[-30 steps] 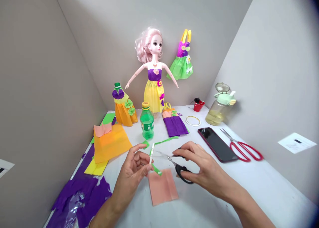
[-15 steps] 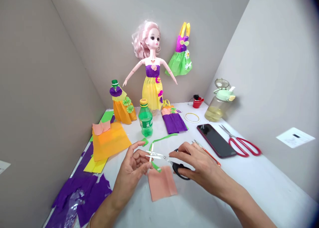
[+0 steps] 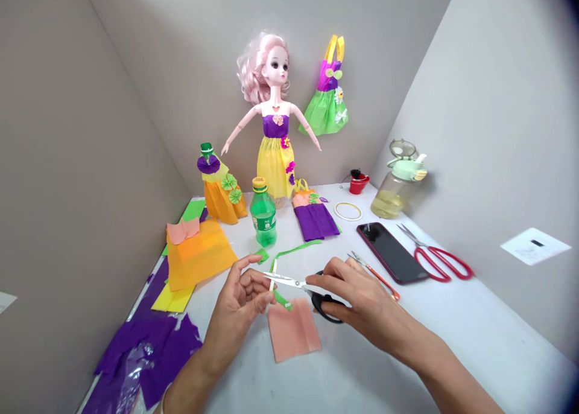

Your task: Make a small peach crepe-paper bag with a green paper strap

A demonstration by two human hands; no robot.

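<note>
In my left hand [image 3: 242,296], a narrow white strip [image 3: 274,265] is pinched between thumb and fingers and stands nearly upright. My right hand [image 3: 350,293] has its fingers in the black handles of a pair of scissors [image 3: 298,283]. The silver blades point left and cross the white strip, close to the left fingertips; they look almost closed. Below them lies a folded pink crepe paper piece [image 3: 294,332] on the table. Small green scraps [image 3: 283,301] are near the strip, and a longer green strip [image 3: 296,248] lies just behind.
A green bottle [image 3: 263,218] stands behind my hands, with a doll [image 3: 275,124] farther back. Orange paper [image 3: 201,254] and purple paper [image 3: 169,353] lie left. On the right are a phone [image 3: 391,254], red-handled scissors [image 3: 438,260], a tape roll [image 3: 348,211] and a water bottle [image 3: 393,187].
The scissor blades have come closer together across the white strip. Both hands stay almost in place, and the whole view has shifted slightly.
</note>
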